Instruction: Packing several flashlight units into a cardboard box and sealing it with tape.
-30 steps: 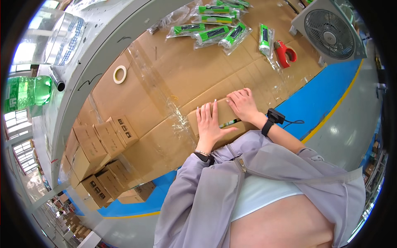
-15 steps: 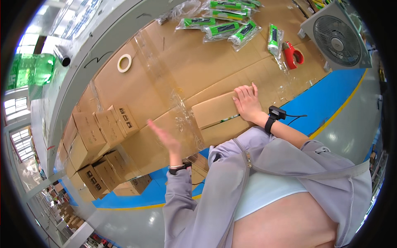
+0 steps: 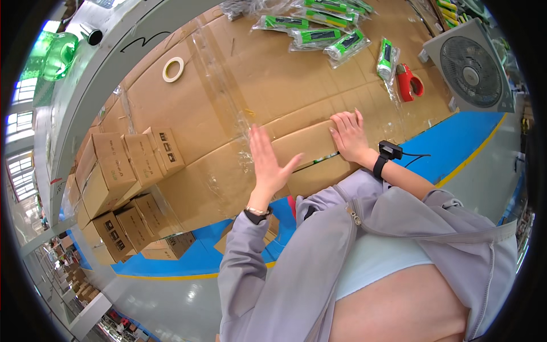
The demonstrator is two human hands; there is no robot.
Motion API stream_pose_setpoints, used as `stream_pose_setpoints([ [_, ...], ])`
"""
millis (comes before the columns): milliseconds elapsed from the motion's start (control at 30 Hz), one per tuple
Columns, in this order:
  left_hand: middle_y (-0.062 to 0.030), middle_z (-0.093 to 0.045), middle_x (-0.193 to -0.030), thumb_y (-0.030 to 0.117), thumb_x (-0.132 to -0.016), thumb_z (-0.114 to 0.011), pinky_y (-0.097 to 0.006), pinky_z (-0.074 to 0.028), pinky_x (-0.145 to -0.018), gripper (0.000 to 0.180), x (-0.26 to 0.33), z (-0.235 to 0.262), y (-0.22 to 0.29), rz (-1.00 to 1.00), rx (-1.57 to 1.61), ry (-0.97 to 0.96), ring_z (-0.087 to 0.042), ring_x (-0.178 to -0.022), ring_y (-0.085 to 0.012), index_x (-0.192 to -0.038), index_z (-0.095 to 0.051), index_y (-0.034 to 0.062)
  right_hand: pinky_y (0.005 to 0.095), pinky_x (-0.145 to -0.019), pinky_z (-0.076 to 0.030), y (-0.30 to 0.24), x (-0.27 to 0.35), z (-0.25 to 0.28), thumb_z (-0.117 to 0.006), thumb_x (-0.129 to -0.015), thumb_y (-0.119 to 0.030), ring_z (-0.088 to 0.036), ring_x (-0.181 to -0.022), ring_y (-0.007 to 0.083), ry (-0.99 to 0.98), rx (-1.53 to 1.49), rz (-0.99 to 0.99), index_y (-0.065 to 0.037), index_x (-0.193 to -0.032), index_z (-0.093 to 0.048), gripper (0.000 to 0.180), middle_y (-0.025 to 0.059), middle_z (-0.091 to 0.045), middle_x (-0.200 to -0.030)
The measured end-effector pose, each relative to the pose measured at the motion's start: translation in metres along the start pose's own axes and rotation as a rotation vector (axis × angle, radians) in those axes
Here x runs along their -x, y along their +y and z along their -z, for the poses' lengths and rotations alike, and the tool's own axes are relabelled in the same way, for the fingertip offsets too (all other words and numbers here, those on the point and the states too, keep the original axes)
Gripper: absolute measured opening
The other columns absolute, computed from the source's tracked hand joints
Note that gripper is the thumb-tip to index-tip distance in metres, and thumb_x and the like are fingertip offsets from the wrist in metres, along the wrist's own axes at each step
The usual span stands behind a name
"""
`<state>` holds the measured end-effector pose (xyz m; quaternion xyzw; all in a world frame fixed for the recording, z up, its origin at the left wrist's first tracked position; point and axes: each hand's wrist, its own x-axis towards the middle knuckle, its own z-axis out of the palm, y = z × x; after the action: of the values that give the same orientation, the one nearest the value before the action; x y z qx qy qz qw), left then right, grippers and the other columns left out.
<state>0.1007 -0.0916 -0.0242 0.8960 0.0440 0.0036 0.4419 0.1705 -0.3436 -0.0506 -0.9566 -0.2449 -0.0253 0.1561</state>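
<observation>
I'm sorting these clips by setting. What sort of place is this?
Most likely a packing area in a warehouse or factory. Small cardboard boxes are stacked at the left, packets of green goods lie on a cardboard-covered table, and a red tape dispenser sits nearby.

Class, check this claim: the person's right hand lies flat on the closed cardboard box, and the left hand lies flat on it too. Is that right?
Not quite. The right hand does lie flat on the cardboard box, but the head view shows the left hand raised off it, open, fingers spread, at the box's left end.
</observation>
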Motion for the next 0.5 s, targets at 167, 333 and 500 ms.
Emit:
stream_pose_setpoints([
  [167, -0.0272, -0.017, -0.149, 0.074, -0.063, -0.064, -0.052, -0.013, -0.113, 0.112, -0.010, -0.049, 0.034, -0.305, -0.449, -0.219, -0.014, -0.140, -0.0403, -0.148, -0.024, 0.0125, 0.0517, -0.109, -0.018, 0.004, -0.007, -0.002, -0.046, -0.092, -0.027, -0.044, -0.117, 0.0272, 0.020, 0.000, 0.016, -0.006, -0.116, -0.049, 0.032, 0.0107, -0.052, -0.115],
  [333, -0.0259, -0.025, -0.144, 0.075, -0.062, -0.064, -0.051, -0.017, -0.112, 0.105, -0.006, -0.058, 0.048, -0.226, -0.515, -0.171, -0.021, -0.137, -0.0401, -0.143, -0.036, 0.0131, 0.0500, -0.110, -0.019, 0.011, -0.008, 0.003, -0.047, -0.091, -0.026, -0.044, -0.118, 0.0264, 0.041, -0.036, 0.046, -0.006, -0.115, -0.051, 0.031, 0.0107, -0.053, -0.114],
  [500, -0.0230, -0.026, -0.148, 0.066, -0.072, -0.062, -0.049, -0.019, -0.112, 0.094, 0.005, -0.076, 0.039, -0.215, -0.500, -0.120, -0.022, -0.138, -0.0372, -0.141, -0.037, 0.0072, 0.0497, -0.109, -0.020, 0.013, -0.011, 0.002, -0.048, -0.091, -0.026, -0.046, -0.117, 0.0262, 0.065, -0.019, 0.033, -0.006, -0.115, -0.052, 0.032, 0.0105, -0.053, -0.113],
])
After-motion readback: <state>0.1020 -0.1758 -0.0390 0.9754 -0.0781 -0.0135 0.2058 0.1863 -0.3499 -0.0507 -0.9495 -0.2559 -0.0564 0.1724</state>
